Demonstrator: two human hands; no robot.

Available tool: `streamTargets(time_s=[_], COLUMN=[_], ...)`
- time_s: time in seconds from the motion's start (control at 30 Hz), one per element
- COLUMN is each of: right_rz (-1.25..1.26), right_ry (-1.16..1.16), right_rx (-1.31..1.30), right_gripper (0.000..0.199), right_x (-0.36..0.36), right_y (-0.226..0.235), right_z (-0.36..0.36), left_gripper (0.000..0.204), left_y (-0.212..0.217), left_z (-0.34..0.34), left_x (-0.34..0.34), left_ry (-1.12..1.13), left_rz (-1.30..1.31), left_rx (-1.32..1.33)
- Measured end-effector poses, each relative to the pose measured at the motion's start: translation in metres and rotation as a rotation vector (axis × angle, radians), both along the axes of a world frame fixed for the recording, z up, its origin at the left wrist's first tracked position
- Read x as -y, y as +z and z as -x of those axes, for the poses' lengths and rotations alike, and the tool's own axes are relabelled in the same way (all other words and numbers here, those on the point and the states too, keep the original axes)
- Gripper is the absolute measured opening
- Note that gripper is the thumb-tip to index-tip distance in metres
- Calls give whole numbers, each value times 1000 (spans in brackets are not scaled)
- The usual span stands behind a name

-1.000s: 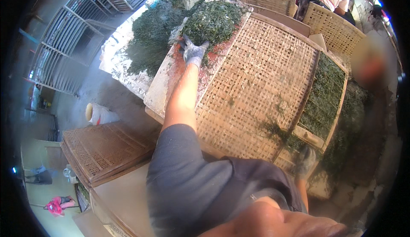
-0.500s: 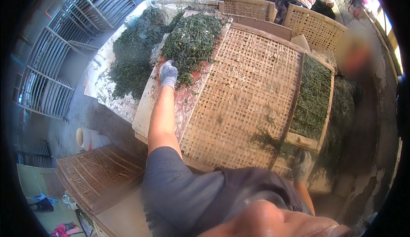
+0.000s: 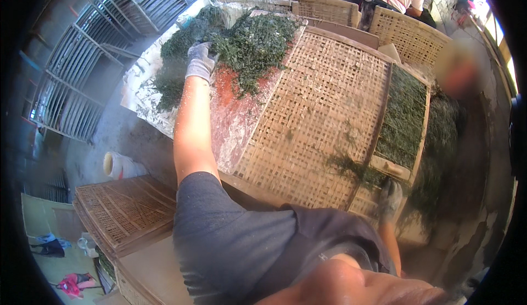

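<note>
Green heap sits on the reddish board, L of the woven mat; looks soft, limp, tangled, prob. light per handful & maybe slippery if damp. Best hold: loose edge, fingers spread under, no hard squeeze as it may tear. Gloved L hand is at the heap's L side, by another pile, fingers bent; can't tell if clamped on any. R hand is at the frame's near end, grip unclear.

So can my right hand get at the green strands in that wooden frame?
Likely yes: the right hand is at the near end of the wooden frame, whose green strands lie uncovered.
</note>
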State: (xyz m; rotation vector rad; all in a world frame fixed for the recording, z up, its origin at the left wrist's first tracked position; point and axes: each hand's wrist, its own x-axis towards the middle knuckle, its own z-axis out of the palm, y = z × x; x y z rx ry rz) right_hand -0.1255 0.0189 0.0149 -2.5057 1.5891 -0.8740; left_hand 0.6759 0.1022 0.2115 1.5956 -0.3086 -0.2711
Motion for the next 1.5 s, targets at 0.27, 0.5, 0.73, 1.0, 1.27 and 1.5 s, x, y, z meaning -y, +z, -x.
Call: streamTargets(time_s=[0.27,0.5,0.73,1.0,1.27,1.5], right_rz=[-97,-115,-815,-668,-420,-259], right_ry=[-13,43,266,166,164,257], right_rx=[-50,59,774,517,254,250], right_gripper=[34,38,40,50,35,33], right_x=[6,7,17,71,60,56], right_y=[-10,-3,52,-21,33,33], right_z=[14,13,17,86,109,110], left_gripper=[25,38,17,34,68,68], left_y=[85,179,45,-125,-200,-198], left_z=[7,186,447,724,709,705], left_x=[-27,-68,7,80,33,36], left_ry=[-111,-76,-668,-747,-718,-1103], left_rz=[185,-476,592,-226,-461,-475], left_rx=[343,1556,-220,324,1292,903])
